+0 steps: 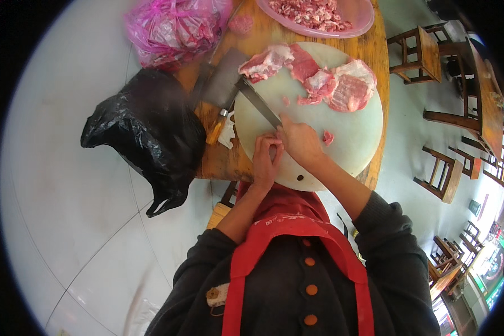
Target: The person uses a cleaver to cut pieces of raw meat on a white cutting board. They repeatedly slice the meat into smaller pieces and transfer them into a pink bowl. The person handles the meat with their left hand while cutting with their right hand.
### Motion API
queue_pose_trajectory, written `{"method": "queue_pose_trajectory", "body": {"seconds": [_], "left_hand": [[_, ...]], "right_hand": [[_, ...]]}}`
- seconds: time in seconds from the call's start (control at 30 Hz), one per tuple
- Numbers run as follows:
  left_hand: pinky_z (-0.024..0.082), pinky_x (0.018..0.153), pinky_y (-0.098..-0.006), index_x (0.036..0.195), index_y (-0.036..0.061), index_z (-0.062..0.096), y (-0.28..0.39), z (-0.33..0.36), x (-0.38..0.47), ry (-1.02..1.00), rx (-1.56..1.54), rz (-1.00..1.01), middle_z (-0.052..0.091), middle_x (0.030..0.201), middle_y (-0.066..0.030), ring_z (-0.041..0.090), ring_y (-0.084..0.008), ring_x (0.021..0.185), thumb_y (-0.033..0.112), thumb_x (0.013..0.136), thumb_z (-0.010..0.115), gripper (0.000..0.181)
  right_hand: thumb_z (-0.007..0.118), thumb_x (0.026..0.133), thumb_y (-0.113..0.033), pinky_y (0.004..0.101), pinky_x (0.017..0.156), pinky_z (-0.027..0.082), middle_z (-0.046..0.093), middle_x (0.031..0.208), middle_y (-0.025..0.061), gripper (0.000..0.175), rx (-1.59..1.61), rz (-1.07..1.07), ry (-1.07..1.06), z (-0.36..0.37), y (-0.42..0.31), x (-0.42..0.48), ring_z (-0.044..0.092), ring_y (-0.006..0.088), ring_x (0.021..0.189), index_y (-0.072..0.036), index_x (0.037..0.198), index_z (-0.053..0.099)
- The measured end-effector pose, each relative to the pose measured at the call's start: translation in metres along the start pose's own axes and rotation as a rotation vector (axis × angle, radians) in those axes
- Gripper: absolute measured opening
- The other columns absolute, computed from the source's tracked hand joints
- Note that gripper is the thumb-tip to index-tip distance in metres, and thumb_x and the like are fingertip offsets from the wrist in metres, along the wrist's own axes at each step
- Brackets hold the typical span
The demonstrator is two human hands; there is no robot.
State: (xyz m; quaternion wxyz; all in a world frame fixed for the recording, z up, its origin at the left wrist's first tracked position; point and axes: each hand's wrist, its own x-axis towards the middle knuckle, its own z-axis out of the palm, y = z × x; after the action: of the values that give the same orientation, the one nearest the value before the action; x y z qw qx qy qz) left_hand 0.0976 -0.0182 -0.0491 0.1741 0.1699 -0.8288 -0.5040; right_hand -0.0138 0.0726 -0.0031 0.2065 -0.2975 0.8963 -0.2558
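Observation:
My right hand (301, 143) is closed around the near end of a narrow knife (260, 104). The knife slants up and left across a round whitish cutting board (315, 122); its far end is dark. Fingers curled, my left hand (267, 159) meets the right hand at the board's near left side; whatever is at its fingertips is hidden. A small scrap of raw meat (328, 137) lies right of my right hand. Along the board's far side are a pale fatty piece of meat (266, 62), a red strip of meat (303, 63) and a larger slab (350, 88).
Left of the board, a cleaver (224, 77) and a wooden-handled tool (216, 131) lie on the wooden table (231, 166). A black plastic bag (151, 122) hangs past the edge. Behind are a pink bag of meat (176, 33) and a pink basin (315, 31). Wooden stools (428, 52) stand right.

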Motion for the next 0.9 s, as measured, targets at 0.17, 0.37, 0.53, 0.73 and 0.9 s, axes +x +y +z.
{"method": "queue_pose_trajectory", "body": {"seconds": [0.17, 0.37, 0.53, 0.73, 0.9], "left_hand": [[0.052, 0.081, -0.0376, 0.103, 0.0029, 0.057, -0.003, -0.001, -0.002, 0.04, -0.083, -0.044, 0.057, 0.106, -0.0135, 0.061, -0.0278, 0.091, 0.002, 0.09, 0.067, 0.016], [0.052, 0.084, -0.0362, 0.108, 0.0035, 0.062, 0.005, 0.019, 0.018, -0.058, 0.081, 0.112, 0.061, 0.107, -0.0111, 0.06, -0.0268, 0.098, 0.003, 0.088, 0.07, 0.021], [0.049, 0.086, -0.0393, 0.103, 0.0043, 0.064, 0.024, 0.016, 0.021, -0.068, 0.194, 0.125, 0.063, 0.103, -0.0091, 0.059, -0.0298, 0.099, 0.006, 0.085, 0.072, 0.02], [0.049, 0.083, -0.0374, 0.093, 0.0042, 0.063, 0.019, 0.008, 0.019, 0.025, 0.004, 0.029, 0.063, 0.101, -0.0093, 0.06, -0.03, 0.095, 0.005, 0.085, 0.071, 0.012], [0.05, 0.08, -0.0378, 0.088, 0.0033, 0.061, 0.007, 0.026, 0.017, 0.001, 0.037, 0.033, 0.063, 0.102, -0.0092, 0.06, -0.0297, 0.094, 0.002, 0.085, 0.069, 0.009]], "right_hand": [[0.059, 0.096, -0.022, 0.0526, 0.061, 0.051, 0.065, 0.072, 0.0249, 0.045, 0.039, 0.043, 0.022, -0.016, 0.022, -0.052, 0.065, 0.0436, 0.066, -0.004, 0.137, 0.049], [0.061, 0.096, -0.019, 0.0505, 0.059, 0.051, 0.064, 0.069, 0.0243, 0.042, -0.115, 0.191, 0.018, -0.052, 0.055, -0.088, 0.065, 0.0431, 0.064, 0.004, 0.131, 0.054], [0.062, 0.096, -0.016, 0.0495, 0.058, 0.05, 0.063, 0.067, 0.0248, 0.038, 0.001, 0.163, 0.145, -0.067, 0.045, -0.085, 0.064, 0.0435, 0.064, 0.007, 0.126, 0.056], [0.06, 0.096, -0.017, 0.0512, 0.057, 0.05, 0.062, 0.066, 0.025, 0.036, -0.013, 0.206, 0.014, -0.057, 0.023, -0.098, 0.064, 0.0441, 0.063, 0.006, 0.124, 0.055], [0.056, 0.098, -0.018, 0.0536, 0.058, 0.049, 0.063, 0.067, 0.024, 0.033, -0.059, 0.246, -0.111, -0.056, 0.013, -0.117, 0.064, 0.0447, 0.064, 0.002, 0.124, 0.051]]}}
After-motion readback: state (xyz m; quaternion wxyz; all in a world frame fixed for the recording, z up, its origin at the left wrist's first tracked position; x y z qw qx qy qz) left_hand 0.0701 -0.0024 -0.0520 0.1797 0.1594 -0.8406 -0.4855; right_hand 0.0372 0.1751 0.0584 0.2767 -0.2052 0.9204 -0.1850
